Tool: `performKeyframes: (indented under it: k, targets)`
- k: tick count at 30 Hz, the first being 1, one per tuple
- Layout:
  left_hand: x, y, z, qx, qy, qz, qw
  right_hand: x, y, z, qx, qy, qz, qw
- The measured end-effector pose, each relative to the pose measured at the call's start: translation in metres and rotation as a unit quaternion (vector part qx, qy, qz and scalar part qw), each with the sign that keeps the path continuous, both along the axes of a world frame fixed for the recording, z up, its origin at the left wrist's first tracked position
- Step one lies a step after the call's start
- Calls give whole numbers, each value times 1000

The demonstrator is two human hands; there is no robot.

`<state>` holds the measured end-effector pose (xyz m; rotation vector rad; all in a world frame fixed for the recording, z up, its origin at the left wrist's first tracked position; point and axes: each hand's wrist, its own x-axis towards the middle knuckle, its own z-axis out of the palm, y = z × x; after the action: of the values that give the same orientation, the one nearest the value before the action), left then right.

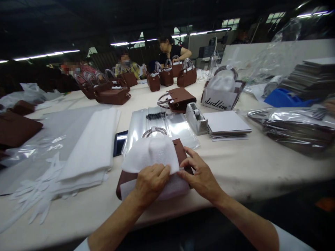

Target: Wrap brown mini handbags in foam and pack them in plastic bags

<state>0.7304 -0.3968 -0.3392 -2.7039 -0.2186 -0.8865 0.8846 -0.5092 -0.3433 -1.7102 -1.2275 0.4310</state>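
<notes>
Right in front of me a brown handbag (180,150) lies on the table, its handles (155,131) pointing away from me. A white foam sheet (150,153) covers much of it, and another white layer shows nearer me. My left hand (153,183) is closed on the near edge of the foam, knuckles up. With bent fingers my right hand (200,174) grips the bag's right side, its thumb by the foam's corner. What lies under the left fingers is hidden. Beyond the bag are clear plastic sleeves (180,127), partly under the handles.
Folded white foam sheets (89,146) and cut foam strips (43,190) lie left, near a dark phone (120,143). A tape dispenser (196,120) stands beside stacked white cards (226,122). Plastic-wrapped goods (295,129) lie right. More brown handbags (112,94) and co-workers (172,50) are across the table.
</notes>
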Motion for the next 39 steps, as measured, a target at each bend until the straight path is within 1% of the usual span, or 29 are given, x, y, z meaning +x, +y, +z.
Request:
performKeyframes:
  k: [3,7,10,13,15,20,24,26,27,28,29,30,32,33,34,36,38,39]
  targets:
    - [-3,1,1,3,-14,-40,999,-1,8,2,1,30,-12,999]
    - [-5,0,3,-16,-14,-97,995,-1,11,-2,11,42,-20,999]
    - [-3,-2,5,-25,19,-133,991,-2,12,-7,11,54,-27,998]
    - [1,-2,7,-10,70,-157,985,-2,14,-10,2,71,-44,997]
    - [4,-1,7,0,94,-159,983,-1,15,-12,3,81,-50,995]
    - [6,-4,4,3,144,-144,979,-1,17,-17,37,87,-54,994]
    - [1,-8,7,-18,164,-118,979,-4,18,-22,46,98,-61,992]
    - [-3,-9,9,-28,179,-100,978,-7,15,-19,67,66,-86,992]
    - [-5,-10,10,-31,182,-93,979,-8,11,-17,90,28,-100,991]
    - [-6,-10,9,-33,182,-86,979,-8,7,-14,122,-25,-98,987]
    - [-7,-10,9,-36,183,-80,979,-8,1,-12,155,-90,-75,981]
    - [-8,-10,7,-41,184,-76,979,-7,-4,-11,182,-158,-33,970]
    - [-9,-10,4,-53,177,-72,980,-3,-14,-13,206,-272,71,937]
    - [-10,-10,2,-58,168,-72,981,-1,-18,-17,208,-309,108,922]
    - [-12,-10,1,-59,155,-76,983,0,-21,-21,206,-331,126,912]
    - [-15,-11,-3,-56,122,-93,987,1,-24,-29,208,-345,125,907]
    - [-19,-11,-7,-47,92,-118,988,-1,-24,-33,212,-335,111,911]
    - [-20,-11,-10,-44,80,-127,988,-1,-24,-32,215,-321,110,916]
